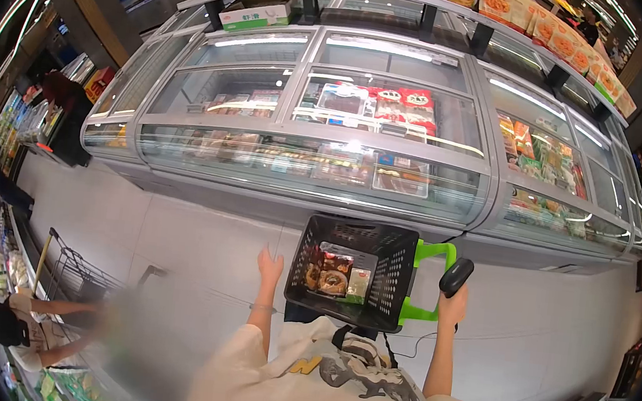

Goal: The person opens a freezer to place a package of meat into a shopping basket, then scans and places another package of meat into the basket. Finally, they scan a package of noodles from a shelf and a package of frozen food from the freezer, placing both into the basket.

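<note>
Left hand [270,264] hangs spread, right hand [451,303] grips a basket handle [435,249]; a box [255,17] reads "虾滑".

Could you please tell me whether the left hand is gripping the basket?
No, the left hand is open and empty beside the basket.

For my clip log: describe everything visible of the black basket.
The black basket looks plastic, with perforated walls and its top open. Its bright green handle juts sideways, the right hand gripping its outer end. Food packets lie inside. It is in front of the freezer; its underside and support are hidden.
</note>
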A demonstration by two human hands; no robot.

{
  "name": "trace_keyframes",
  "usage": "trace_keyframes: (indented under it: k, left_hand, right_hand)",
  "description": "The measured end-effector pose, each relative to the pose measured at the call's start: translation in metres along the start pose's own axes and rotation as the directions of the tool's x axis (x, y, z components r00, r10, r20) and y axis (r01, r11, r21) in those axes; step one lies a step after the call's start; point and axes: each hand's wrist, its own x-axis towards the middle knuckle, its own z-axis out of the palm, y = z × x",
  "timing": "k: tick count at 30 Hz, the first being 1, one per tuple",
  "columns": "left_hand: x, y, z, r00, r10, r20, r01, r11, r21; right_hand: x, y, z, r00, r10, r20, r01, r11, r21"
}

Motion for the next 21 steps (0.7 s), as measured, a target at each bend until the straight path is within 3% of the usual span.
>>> trace_keyframes:
  k: [1, 3, 7, 10, 11, 14, 17, 19, 20, 21]
  left_hand:
    - [0.024, -0.007, -0.006, 0.993, 0.099, -0.066, -0.096, 0.994, 0.049]
    - [0.082, -0.006, -0.026, 0.962, 0.165, -0.220, -0.145, 0.984, 0.105]
    - [0.222, 0.005, -0.096, 0.915, 0.267, -0.303, -0.185, 0.944, 0.273]
    - [0.325, 0.015, -0.148, 0.948, 0.191, -0.255, -0.090, 0.928, 0.361]
    - [0.364, 0.007, -0.160, 0.954, 0.188, -0.233, -0.083, 0.914, 0.398]
    - [0.453, -0.011, -0.193, 0.991, 0.113, -0.078, -0.053, 0.837, 0.545]
    - [0.508, -0.016, -0.206, 0.998, 0.048, 0.038, -0.061, 0.814, 0.578]
    - [0.539, -0.038, -0.198, 0.993, 0.080, 0.092, -0.119, 0.784, 0.609]
    - [0.550, -0.048, -0.190, 0.989, 0.090, 0.114, -0.141, 0.774, 0.617]
    - [0.561, -0.055, -0.183, 0.984, 0.079, 0.159, -0.163, 0.760, 0.629]
  right_hand:
    - [-0.003, -0.001, 0.001, 1.000, -0.012, 0.009, 0.012, 1.000, 0.008]
    - [0.001, -0.006, -0.001, 0.999, -0.033, 0.000, 0.033, 0.999, 0.013]
    - [0.000, -0.009, 0.009, 1.000, 0.017, -0.022, -0.017, 1.000, -0.004]
    - [-0.001, -0.025, 0.009, 0.993, 0.116, -0.028, -0.118, 0.990, -0.073]
    - [0.001, -0.029, 0.007, 0.994, 0.020, -0.103, -0.027, 0.998, -0.063]
    - [0.008, -0.103, -0.026, 0.923, 0.293, -0.250, -0.352, 0.904, -0.241]
    - [0.030, -0.197, -0.051, 0.877, 0.339, -0.341, -0.420, 0.886, -0.199]
    - [0.053, -0.277, -0.060, 0.900, 0.387, -0.202, -0.424, 0.883, -0.199]
    - [0.070, -0.310, -0.053, 0.919, 0.352, -0.177, -0.384, 0.901, -0.203]
    - [0.091, -0.316, -0.032, 0.965, 0.204, -0.166, -0.226, 0.965, -0.130]
